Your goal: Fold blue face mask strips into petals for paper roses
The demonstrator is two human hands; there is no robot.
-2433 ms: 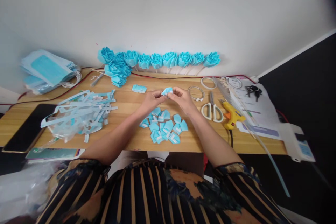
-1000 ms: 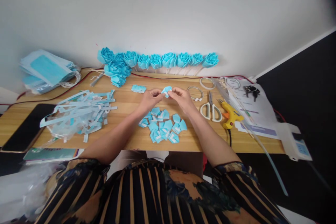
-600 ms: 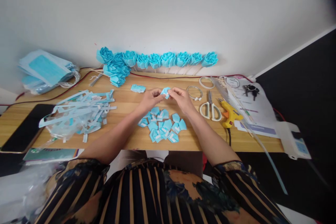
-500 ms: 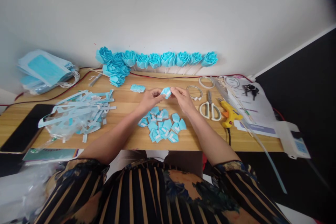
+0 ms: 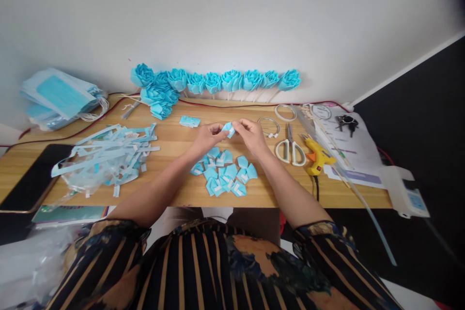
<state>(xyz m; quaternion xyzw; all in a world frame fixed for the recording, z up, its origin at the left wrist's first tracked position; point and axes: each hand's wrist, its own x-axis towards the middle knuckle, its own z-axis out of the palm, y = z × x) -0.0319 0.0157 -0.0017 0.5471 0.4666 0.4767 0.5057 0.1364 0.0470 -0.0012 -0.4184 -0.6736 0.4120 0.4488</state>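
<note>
The left hand (image 5: 211, 137) and right hand (image 5: 250, 134) pinch a small folded light-blue fabric piece (image 5: 228, 129) between nearly closed fingertips, just above the light-brown wooden table (image 5: 174, 138), near white-handled metal scissors (image 5: 290, 150).

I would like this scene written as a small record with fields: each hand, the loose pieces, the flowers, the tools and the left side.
left hand: fingers on a folded blue piece
right hand: fingers on the same piece, at its right edge
loose pieces: folded blue pieces on the table, between the forearms
flowers: blue flowers along the wall
tools: scissors, yellow glue gun
left side: masks, cut strips, phone
</note>
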